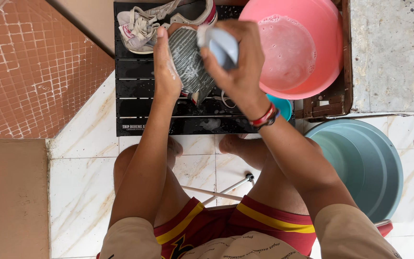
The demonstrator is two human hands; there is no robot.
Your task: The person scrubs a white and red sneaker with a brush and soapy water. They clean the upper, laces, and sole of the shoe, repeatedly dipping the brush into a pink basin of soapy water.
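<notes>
The left hand (166,67) holds a grey shoe (190,62) sole-up, w/ the thumb on the near side of the sole and the fingers hidden behind it, so the hand is closed around the shoe. The right hand (238,62) is closed on a light grey-blue brush (221,45), which is pressed on the upper right part of the ribbed sole; the fingers wrap over the brush, and there is foam on the sole and on the left hand. So the shoe is between both hands, touching both, held up above a black slatted rack (135,103) and not resting on it. A second shoe (161,21), white and grey w/ laces, lies on the far end of the rack, just behind the held one. To the right, near the right hand, is a pink basin (324,38) w/ soapy water. A small teal bowl (285,108) is partly under it, beside the right wrist, which wears red and dark bracelets (265,117). A bigger grey-blue bucket (360,163) stands on the white tile floor (82,192), at the right of the person's knees.
</notes>
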